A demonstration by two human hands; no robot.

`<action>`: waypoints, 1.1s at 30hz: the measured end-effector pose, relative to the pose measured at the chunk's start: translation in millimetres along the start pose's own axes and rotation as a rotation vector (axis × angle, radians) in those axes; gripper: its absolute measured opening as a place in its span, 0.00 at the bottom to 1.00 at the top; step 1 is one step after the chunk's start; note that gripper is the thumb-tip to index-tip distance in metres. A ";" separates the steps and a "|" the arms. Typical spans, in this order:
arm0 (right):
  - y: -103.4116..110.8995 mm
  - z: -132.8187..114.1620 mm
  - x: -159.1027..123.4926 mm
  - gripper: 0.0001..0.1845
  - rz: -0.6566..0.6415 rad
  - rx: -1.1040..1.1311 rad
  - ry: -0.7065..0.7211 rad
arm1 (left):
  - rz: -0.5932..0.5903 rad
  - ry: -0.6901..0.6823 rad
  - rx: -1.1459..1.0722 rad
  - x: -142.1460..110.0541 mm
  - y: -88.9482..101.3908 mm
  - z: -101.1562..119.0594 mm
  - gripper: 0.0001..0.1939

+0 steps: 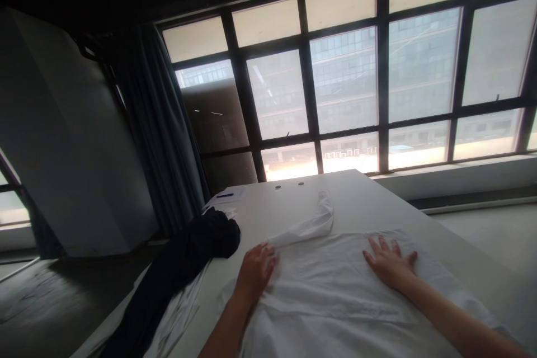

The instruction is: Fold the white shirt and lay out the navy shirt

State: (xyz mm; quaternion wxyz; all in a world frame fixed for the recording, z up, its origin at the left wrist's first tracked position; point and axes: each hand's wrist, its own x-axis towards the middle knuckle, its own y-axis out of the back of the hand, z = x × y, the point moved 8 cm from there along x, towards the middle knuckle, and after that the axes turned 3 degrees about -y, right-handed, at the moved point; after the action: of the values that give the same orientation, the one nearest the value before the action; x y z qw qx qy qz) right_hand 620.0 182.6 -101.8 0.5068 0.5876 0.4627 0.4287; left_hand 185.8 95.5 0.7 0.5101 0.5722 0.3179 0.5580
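That white shirt [335,302] lies flat on a white bench [344,196], with one sleeve [306,224] folded up toward 12 o'clock. Left hand [255,271] sits at the base of the sleeve, fingers loosely curled on the cloth, not gripping anything. Right hand [390,262] is spread wide and flat on the shirt around 1 o'clock, seemingly pinning it smooth. A dark garment [201,246] is bunched at the bench edge near 10 o'clock, and a blue pen [225,195] rests on paper [237,196] around 11.

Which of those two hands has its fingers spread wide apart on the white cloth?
The right hand, lying flat with its fingers apart on the white shirt; the left hand is bunched, its fingers curled beside the folded sleeve.
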 end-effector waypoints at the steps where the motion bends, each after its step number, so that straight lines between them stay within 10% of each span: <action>1: 1.6 0.3 3.5 0.37 0.003 0.008 0.018 | -0.057 -0.079 -0.027 -2.2 -7.7 13.7 0.25; 7: 11.3 4.7 22.6 0.36 0.008 0.040 0.107 | -0.380 -0.104 -0.068 -16.9 -43.7 36.2 0.37; 20: 6.9 -3.1 -25.6 0.35 0.020 -0.024 0.167 | -0.482 0.005 -0.042 -73.8 -25.1 33.0 0.40; 25: 36.2 -16.2 -52.3 0.32 -0.050 -0.021 0.345 | -0.532 0.021 -0.095 -94.9 -4.3 24.2 0.39; 31: 88.8 -78.3 -70.5 0.19 -0.158 0.007 0.491 | -0.717 0.052 -0.169 -39.4 21.8 18.4 0.18; 33: 95.5 -116.9 -71.6 0.19 -0.131 0.053 0.529 | -0.594 0.080 -0.163 2.0 28.3 20.2 0.15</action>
State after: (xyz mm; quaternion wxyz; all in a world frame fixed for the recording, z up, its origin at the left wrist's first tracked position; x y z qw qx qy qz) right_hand 502.1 130.2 4.4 0.3795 0.4371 0.6268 0.5215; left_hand 199.8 84.8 30.7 0.6821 0.3894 0.4452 0.4301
